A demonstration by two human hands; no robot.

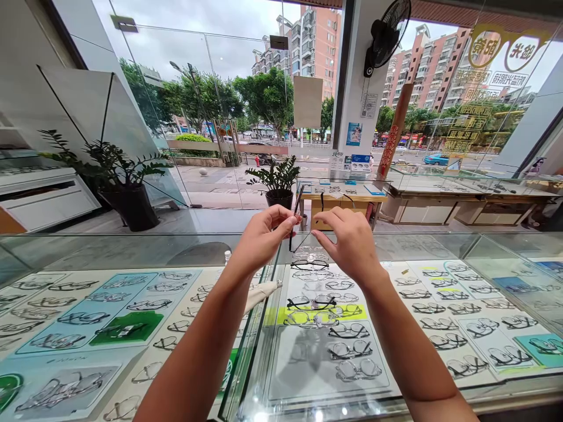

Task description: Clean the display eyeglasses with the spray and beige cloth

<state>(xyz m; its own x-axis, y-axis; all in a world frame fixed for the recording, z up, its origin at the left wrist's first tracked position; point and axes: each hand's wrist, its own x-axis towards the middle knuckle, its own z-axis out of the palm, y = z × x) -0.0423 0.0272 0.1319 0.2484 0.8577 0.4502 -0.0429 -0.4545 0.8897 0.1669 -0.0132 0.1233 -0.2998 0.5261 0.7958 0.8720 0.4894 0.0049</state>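
Both my hands are raised over a glass display case [281, 404]. My left hand [268, 234] is closed on a pair of dark-framed glasses [298, 202] with thumb and fingers pinched at one side. One dark temple points up and another part hangs below the fingers. My right hand [347, 240] is just to the right, its thumb and fingers apart, near the thin lower part of the glasses but with nothing visible between the fingertips. Under the hands, rows of eyeglasses [349, 350] lie inside the case.
A pale cloth [261, 295] lies on the glass by my left forearm. Potted plants [279, 181] stand past the case, with a table [343, 205] beyond. A black fan [387, 35] hangs on a pillar. More display cases [422, 205] stand at the right.
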